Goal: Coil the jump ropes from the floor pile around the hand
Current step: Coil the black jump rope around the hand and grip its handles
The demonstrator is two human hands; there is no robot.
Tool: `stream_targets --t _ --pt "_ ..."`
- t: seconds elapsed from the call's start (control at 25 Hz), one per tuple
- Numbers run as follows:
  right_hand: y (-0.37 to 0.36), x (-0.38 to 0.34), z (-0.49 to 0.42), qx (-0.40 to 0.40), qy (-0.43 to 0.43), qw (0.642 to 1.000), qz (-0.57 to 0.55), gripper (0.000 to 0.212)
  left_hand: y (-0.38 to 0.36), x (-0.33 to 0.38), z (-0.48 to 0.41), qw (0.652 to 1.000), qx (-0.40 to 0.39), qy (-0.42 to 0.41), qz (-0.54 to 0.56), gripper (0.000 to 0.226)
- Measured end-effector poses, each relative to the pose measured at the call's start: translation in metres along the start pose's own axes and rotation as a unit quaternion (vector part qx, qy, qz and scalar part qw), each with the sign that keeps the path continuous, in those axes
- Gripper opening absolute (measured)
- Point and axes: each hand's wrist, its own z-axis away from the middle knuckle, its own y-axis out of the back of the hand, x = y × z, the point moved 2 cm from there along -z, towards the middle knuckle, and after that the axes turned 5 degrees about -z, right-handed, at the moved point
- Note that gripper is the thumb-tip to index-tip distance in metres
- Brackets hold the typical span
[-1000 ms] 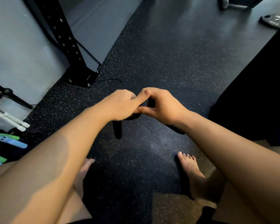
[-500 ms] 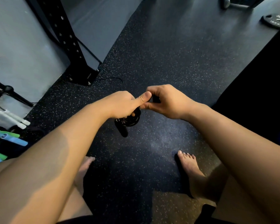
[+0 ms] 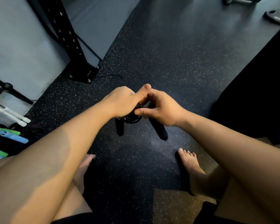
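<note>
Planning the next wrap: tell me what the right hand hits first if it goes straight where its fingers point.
Probably the jump rope coil, which the right hand pinches, then the left hand gripping it; depth is unclear.

Jump rope (image 3: 131,120) between left hand (image 3: 121,102) and right hand (image 3: 164,109), apparently above floor (image 3: 168,62)

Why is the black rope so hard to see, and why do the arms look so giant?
Head view: the rope is black, hanging over a dark floor in dim light, so it blends in; head view: the wide lens stretches the arms near the bottom edge, while the left hand and right hand look small.
</note>
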Motion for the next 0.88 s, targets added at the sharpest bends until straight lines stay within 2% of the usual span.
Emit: stream_targets --t 0.16,0.36,0.44,0.52,0.6,0.76,0.88 --pt "0.000 -0.001 -0.004 0.030 0.002 0.999 0.023 0.028 0.003 0.001 0.000 0.999 0.020 -0.005 -0.029 0.085" --pt "-0.008 0.000 -0.008 0.019 0.000 1.000 0.017 0.029 0.001 -0.010 0.003 0.999 0.030 0.017 -0.040 0.085" --pt "-0.013 -0.001 -0.009 0.007 -0.005 1.000 0.012 0.029 0.003 -0.018 0.005 0.999 0.012 0.034 0.020 0.089" --pt "-0.019 -0.002 -0.011 0.003 -0.025 1.000 0.004 0.033 0.002 -0.027 0.009 0.991 -0.022 0.041 0.125 0.092" --pt "-0.021 -0.002 -0.013 0.004 -0.041 0.999 -0.011 0.030 0.002 -0.035 0.014 0.976 -0.030 0.030 0.214 0.079" --pt "-0.024 -0.005 -0.020 0.003 -0.037 0.999 -0.037 0.022 0.007 -0.048 0.026 0.942 -0.049 0.000 0.332 0.026" --pt "-0.029 -0.006 -0.026 0.008 -0.033 0.998 -0.056 0.026 0.009 -0.065 0.036 0.940 -0.051 0.007 0.338 0.035"
